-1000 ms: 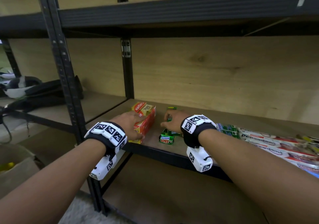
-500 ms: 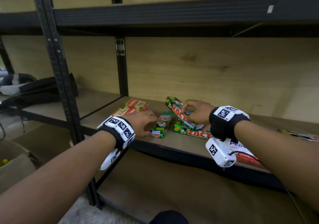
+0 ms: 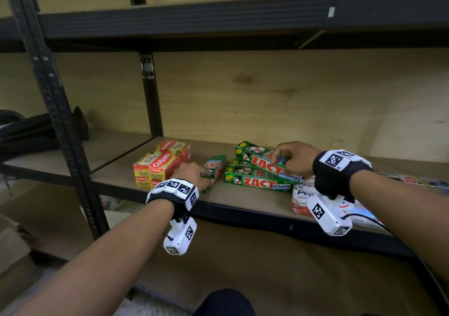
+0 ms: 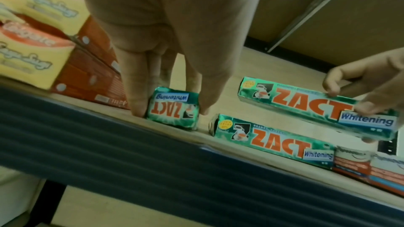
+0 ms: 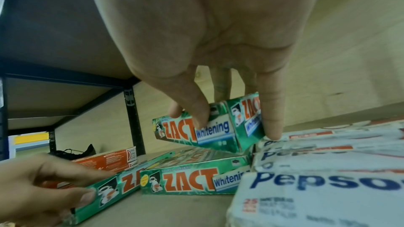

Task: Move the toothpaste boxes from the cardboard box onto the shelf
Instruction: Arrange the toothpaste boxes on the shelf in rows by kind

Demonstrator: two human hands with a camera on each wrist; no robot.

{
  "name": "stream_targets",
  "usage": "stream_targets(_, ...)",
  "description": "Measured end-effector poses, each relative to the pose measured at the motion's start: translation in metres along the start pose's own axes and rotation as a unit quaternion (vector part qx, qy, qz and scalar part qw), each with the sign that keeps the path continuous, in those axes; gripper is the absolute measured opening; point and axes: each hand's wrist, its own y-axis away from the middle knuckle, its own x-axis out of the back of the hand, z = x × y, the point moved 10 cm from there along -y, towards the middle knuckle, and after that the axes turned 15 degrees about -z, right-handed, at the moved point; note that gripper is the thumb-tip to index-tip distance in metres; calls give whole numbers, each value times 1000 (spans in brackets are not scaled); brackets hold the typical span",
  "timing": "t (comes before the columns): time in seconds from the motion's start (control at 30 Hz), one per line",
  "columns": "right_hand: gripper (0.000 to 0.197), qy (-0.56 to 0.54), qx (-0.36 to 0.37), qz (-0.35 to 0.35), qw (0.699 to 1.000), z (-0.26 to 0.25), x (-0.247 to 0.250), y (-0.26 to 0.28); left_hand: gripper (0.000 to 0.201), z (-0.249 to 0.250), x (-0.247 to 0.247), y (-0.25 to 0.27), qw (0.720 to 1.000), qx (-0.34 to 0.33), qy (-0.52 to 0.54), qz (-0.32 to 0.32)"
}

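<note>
Green Zact toothpaste boxes lie on the wooden shelf (image 3: 245,200). My left hand (image 3: 196,173) grips the near end of a single Zact box (image 3: 216,167) that points away from me; its fingers (image 4: 135,99) clamp both sides of the box end (image 4: 172,108). My right hand (image 3: 291,160) pinches the top Zact box (image 3: 260,161) of a small stack and holds it tilted, thumb and fingers (image 5: 271,123) on its end (image 5: 210,127). A lower Zact box (image 3: 255,183) lies flat beneath it.
Red and yellow Colgate boxes (image 3: 161,162) are stacked left of my left hand. White Pepsodent boxes (image 3: 302,194) lie right of the Zact stack, under my right wrist. Black uprights (image 3: 151,96) and an upper shelf rail (image 3: 218,16) frame the bay. Dark items (image 3: 36,130) sit in the left bay.
My left hand has left the Colgate boxes and taken the single Zact box. My right hand has moved right from that box to the Zact stack and grips its top box.
</note>
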Motion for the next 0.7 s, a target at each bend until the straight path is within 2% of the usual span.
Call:
stream_targets(0.13,43,-9,-8,10,1000,14,2,1,38,-13,-2,21,997,4,59,51)
stream_targets(0.23,43,-16,-13,16,1000,21,4,1,33,-26,-4,39,986,-20,135,93)
stream_targets(0.4,40,-23,-18,31,999,23,11,4,29,-39,-3,59,952,-77,263,135)
stream_targets(0.5,43,-56,-18,35,998,22,15,6,28,-49,-5,64,925,-112,337,134)
stream_targets(0.7,53,-108,-1,20,994,10,17,9,32,-45,-7,80,904,-221,359,69)
